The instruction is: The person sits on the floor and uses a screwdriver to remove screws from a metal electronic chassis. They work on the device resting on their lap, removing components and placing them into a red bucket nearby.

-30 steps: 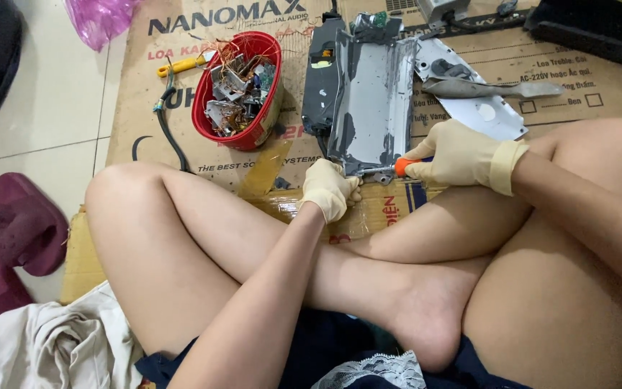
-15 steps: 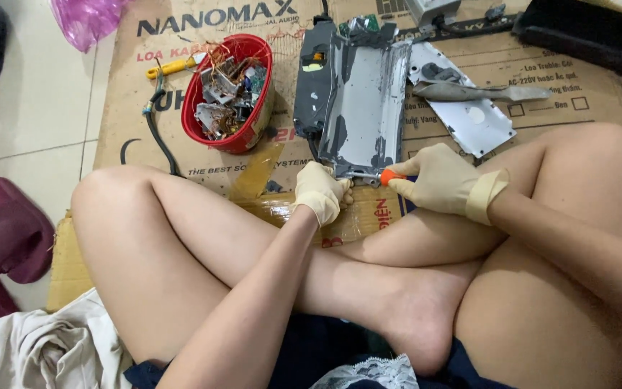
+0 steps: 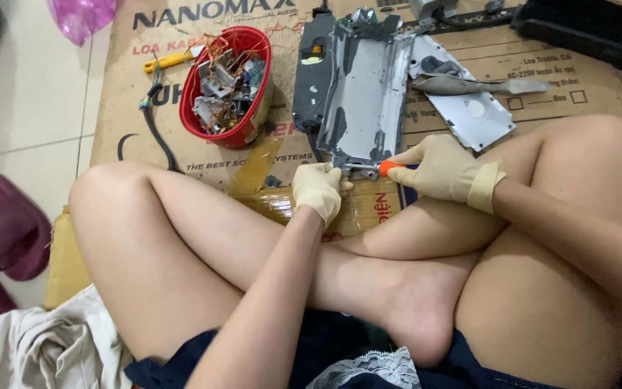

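Observation:
A long grey metal chassis (image 3: 365, 94) with a black panel along its left side lies on flattened cardboard (image 3: 131, 86) in front of my crossed legs. My right hand (image 3: 444, 169), in a cream glove, is closed around an orange-handled screwdriver (image 3: 386, 168) whose tip meets the chassis's near edge. My gloved left hand (image 3: 318, 189) rests against that same near corner, fingers curled on the metal beside the screwdriver tip.
A red plastic bowl (image 3: 253, 122) of scrap metal parts and copper wire stands left of the chassis. A yellow-handled tool (image 3: 169, 60) and black cable (image 3: 154, 122) lie beside it. A loose grey plate (image 3: 473, 108) and black case (image 3: 584, 25) lie right. Maroon slippers (image 3: 5, 227) sit on the tiles.
The view has shifted slightly, so everything sits a little lower and left in frame. Both hands stay at the chassis's near edge with the screwdriver still applied there.

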